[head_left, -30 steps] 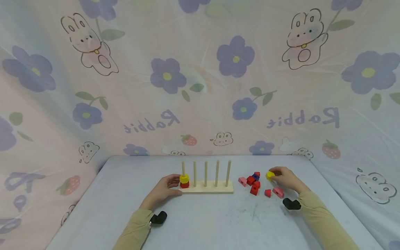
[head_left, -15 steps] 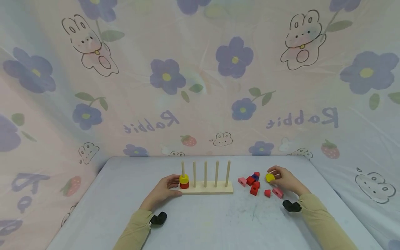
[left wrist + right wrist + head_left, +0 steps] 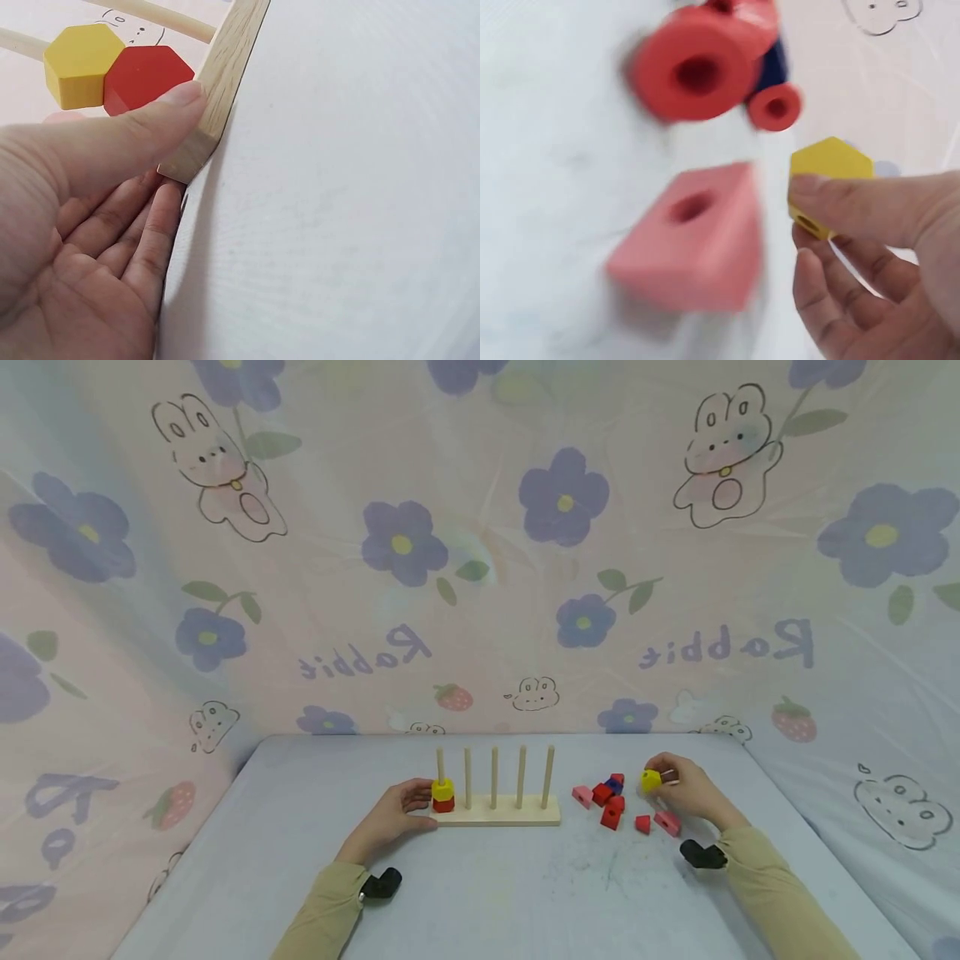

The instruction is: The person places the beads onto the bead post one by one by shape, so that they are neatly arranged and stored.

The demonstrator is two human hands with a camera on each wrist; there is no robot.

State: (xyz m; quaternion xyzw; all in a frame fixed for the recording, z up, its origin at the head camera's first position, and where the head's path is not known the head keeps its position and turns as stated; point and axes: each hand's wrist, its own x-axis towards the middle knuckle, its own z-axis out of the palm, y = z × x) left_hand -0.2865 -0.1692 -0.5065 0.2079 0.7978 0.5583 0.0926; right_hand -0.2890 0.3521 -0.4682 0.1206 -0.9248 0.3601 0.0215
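Note:
My left hand (image 3: 392, 814) holds the left end of a wooden peg stand (image 3: 498, 814), its thumb on the front edge and its fingers around the end. A red hexagonal block (image 3: 146, 79) sits lowest on the leftmost peg. On top of it is a yellow hexagonal block (image 3: 81, 66). To the right, my right hand (image 3: 686, 787) pinches another yellow hexagonal block (image 3: 829, 161) between thumb and fingers. Its hole shows on the underside in the right wrist view. Beneath that hand lies a pink block (image 3: 694, 244) with a hole.
Several loose blocks lie between stand and right hand: a pink block (image 3: 582, 796), a red block (image 3: 611, 816), a small red block (image 3: 642, 823) and a dark blue block (image 3: 613, 786). Four bare pegs rise from the stand. A patterned cloth (image 3: 480, 568) hangs behind the table (image 3: 480, 893).
My right hand has turned the yellow block between its fingers and shifted slightly. My left hand has kept its place at the peg stand.

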